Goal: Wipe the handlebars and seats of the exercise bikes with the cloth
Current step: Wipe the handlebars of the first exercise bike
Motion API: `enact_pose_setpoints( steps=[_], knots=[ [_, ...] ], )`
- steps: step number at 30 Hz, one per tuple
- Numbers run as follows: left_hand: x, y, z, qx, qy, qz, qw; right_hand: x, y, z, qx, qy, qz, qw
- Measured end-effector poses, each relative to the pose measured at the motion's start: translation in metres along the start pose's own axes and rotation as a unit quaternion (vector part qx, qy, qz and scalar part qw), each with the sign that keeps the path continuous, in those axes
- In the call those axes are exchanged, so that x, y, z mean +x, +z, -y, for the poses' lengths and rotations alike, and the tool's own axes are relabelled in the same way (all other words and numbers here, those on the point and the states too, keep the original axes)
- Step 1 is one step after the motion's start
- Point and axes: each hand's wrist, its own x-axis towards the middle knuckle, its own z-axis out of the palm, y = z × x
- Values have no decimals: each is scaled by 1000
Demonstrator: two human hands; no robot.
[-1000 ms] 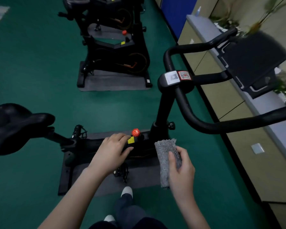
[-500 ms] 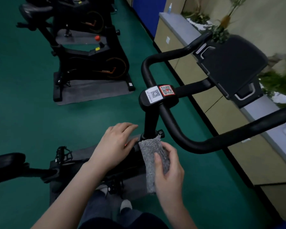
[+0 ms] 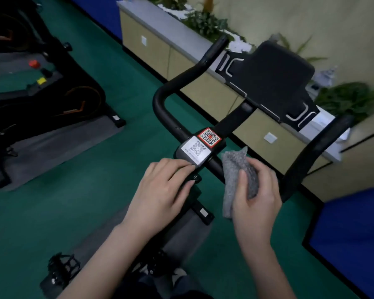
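Your right hand grips the cloth: the thumb presses across its front and the fingers curl behind, so the grey wad stands upright in your fist. Your left hand holds nothing. Its fingers lie nearly straight and rest on the clamp, just under the two labels.

The handlebar is the thing to mind. Its middle run slants from the clamp down toward your right and passes directly behind the cloth, which seems to touch it there. Past the cloth the bar bends and climbs away from you as the right horn. The left horn rises on the far side of the clamp, well apart from the cloth.

So your right hand is the nearer one by far, and the bar's long axis at the contact point runs left to right and slightly downward. I judge the wipe is only starting. The natural stroke is to close the cloth around the bar and slide outward along that slant, then follow the bend up the right horn. Your left hand looks placed to steady the bike. The seat is out of view.
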Motion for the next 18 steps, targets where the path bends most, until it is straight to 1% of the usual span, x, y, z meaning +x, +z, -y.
enact_pose_setpoints(
  steps=[4,9,14,18],
  knots=[
    [22,0,15,-11,42,-11,999,8,27,14,-82,5,-41,996],
    [43,10,27,-52,74,0,996,5,54,29,-139,24,-37,989],
    [52,24,33,-76,102,7,992,4,50,25,-184,23,-44,982],
    [53,28,38,-103,98,4,990,1,40,22,-193,59,-74,977]
  ],
)
